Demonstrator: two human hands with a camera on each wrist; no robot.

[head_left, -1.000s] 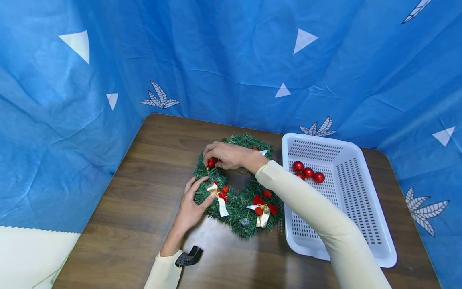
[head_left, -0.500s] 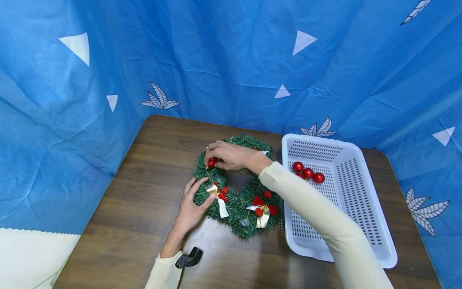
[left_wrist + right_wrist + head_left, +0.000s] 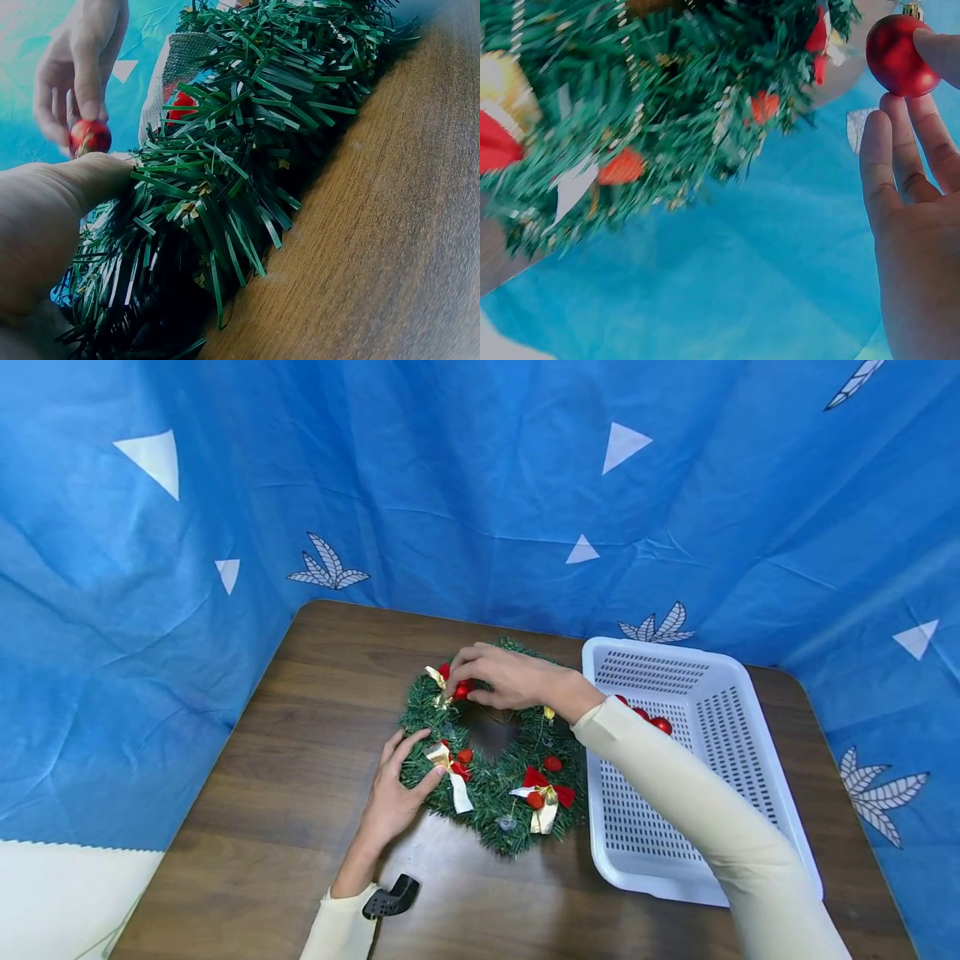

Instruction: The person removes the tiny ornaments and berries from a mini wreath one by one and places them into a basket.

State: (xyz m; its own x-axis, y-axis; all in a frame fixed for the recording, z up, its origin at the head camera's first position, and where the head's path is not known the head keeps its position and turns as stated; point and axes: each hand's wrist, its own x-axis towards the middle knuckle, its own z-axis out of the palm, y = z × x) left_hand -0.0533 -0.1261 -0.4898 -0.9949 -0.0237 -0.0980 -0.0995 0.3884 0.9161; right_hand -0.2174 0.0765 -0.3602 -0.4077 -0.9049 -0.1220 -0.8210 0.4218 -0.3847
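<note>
The right hand [image 3: 510, 675] holds a glossy red ball ornament with a gold cap [image 3: 900, 56] over the upper left part of a round green wreath of artificial needles [image 3: 491, 785]. Its fingers [image 3: 877, 157] are nearly closed around the ball: the thumb [image 3: 941, 56] presses one side, the fingertips support the other, and the gold cap is left uncovered, probably so that it can be attached. In the right wrist view the ball seems apart from the needles; its exact height above them I cannot tell.

The left hand [image 3: 393, 793] has its fingers loosely spread and grasps nothing fully. It touches the left side of the wreath, the thumb near a gold, white and red ribbon bow [image 3: 459, 777] — I suppose to keep the ring from sliding on the brown wooden worktop [image 3: 300, 760]. Another gold and red bow [image 3: 437, 677] is just beside the right hand.

The wreath lies flat, in front of the person, where both hands reach it easily. On its right stands a white perforated plastic basket [image 3: 723, 752] with more red balls [image 3: 661, 725], partly hidden by the right sleeve [image 3: 697, 802]; this place seems convenient for the right hand.
</note>
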